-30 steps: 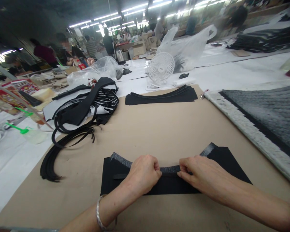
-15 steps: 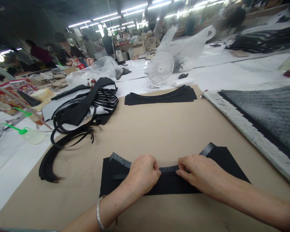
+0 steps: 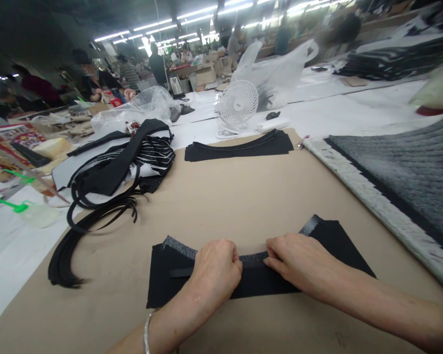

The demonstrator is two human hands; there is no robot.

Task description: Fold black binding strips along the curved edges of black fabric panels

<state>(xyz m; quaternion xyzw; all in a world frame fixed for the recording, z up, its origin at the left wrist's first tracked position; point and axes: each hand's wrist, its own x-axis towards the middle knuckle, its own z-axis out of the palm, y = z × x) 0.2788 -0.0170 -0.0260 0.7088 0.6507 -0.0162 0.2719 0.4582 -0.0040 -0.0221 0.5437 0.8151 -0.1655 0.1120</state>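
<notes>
A black fabric piece (image 3: 328, 248) with a curved grey top edge lies on the brown paper (image 3: 243, 196) covering the table, near its front. My left hand (image 3: 216, 268) is closed, pinching a narrow black strip (image 3: 180, 272) against that edge. My right hand (image 3: 299, 263) presses on the same edge just to the right, fingers together and pinching it. A silver bracelet circles my left wrist.
A stack of black cut pieces (image 3: 239, 146) lies at the far side of the paper. A bundle of black strips (image 3: 88, 221) and striped fabric (image 3: 147, 152) sits at left. Grey quilted material (image 3: 395, 167) fills the right. A white fan (image 3: 238, 104), plastic bags and other people stand behind.
The view has shifted slightly, so everything sits a little further left and lower. Both hands stay pinched on the grey edge in the same place.
</notes>
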